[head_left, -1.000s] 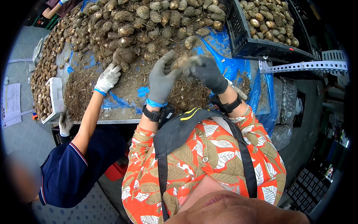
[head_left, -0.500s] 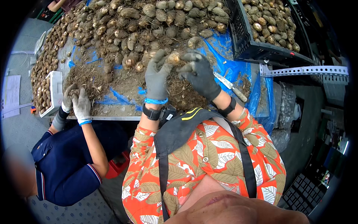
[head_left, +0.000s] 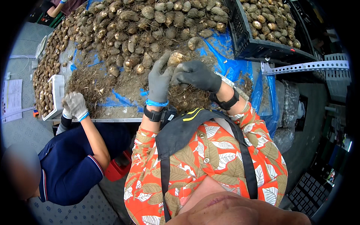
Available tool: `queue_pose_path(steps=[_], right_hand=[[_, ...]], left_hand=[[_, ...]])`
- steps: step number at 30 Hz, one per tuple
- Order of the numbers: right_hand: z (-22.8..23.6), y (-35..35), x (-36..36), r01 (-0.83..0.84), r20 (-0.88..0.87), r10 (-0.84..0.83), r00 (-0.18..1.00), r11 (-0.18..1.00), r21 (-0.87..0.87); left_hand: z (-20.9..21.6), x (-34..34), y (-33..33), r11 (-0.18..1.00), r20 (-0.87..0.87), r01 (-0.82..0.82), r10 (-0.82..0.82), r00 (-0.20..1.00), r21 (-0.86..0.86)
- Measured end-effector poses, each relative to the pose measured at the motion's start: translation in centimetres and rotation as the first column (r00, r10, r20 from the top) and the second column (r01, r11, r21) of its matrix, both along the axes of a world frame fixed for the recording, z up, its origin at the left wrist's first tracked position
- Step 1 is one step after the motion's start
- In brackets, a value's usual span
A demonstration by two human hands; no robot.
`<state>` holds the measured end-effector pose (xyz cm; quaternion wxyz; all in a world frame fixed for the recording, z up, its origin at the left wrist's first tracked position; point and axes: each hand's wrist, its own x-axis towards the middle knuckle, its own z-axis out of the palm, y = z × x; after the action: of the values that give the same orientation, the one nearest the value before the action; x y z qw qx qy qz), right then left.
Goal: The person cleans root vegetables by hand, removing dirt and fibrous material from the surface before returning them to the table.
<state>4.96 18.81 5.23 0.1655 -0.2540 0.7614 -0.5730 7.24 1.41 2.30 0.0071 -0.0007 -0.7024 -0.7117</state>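
My left hand (head_left: 158, 81), in a grey glove, grips a hairy brown taro (head_left: 175, 58) with a pale end between its thumb and fingers. Close against its near side is my right hand (head_left: 198, 76), in a dark glove, fingers curled closed; what they pinch, if anything, is hidden. Both hands are over a mat of loose root fibres and soil (head_left: 187, 96) on the table. Partly covered by my right forearm lies a knife (head_left: 225, 79). Just beyond my hands a large heap of taros (head_left: 161, 24) spreads across the table.
A black crate (head_left: 258, 48) of taros stands at the far right, beside a perforated metal bar (head_left: 307, 66). Blue plastic sheeting (head_left: 228, 69) covers parts of the table. At left, a co-worker's gloved hands (head_left: 76, 105) are near a white tray (head_left: 58, 93) of taros.
My right hand has turned and closed, dropping slightly toward me beside the taro. My left hand still grips the taro. The co-worker's hands have moved lower and closer together.
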Motion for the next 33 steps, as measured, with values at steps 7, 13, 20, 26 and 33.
queue_pose_path(steps=[7,13,20,26,33], right_hand=[[1.4,0.9,-1.6,0.311,-0.353,-0.265,0.897,0.947,0.077],[-1.2,-0.5,-1.8,0.331,-0.624,-0.272,0.732,0.943,-0.024],[-0.2,1.7,-1.9,0.294,-0.554,-0.002,0.832,0.849,0.439],[0.1,0.0,-2.1,0.297,-0.216,-0.291,0.932,0.955,-0.007],[-2.8,0.5,-0.3,0.145,-0.119,-0.121,0.986,0.964,0.223]], left_hand=[[0.1,0.9,0.0,0.8,0.112,0.047,-0.142,0.984,0.599],[-0.5,0.9,0.9,0.795,0.187,-0.004,-0.138,0.973,0.607],[-3.7,0.1,-1.4,0.602,0.019,0.144,-0.255,0.967,0.785],[-2.8,0.7,-0.1,0.599,0.036,0.141,-0.274,0.961,0.788],[-4.6,1.0,-1.2,0.262,0.037,0.062,-0.358,0.933,0.963]])
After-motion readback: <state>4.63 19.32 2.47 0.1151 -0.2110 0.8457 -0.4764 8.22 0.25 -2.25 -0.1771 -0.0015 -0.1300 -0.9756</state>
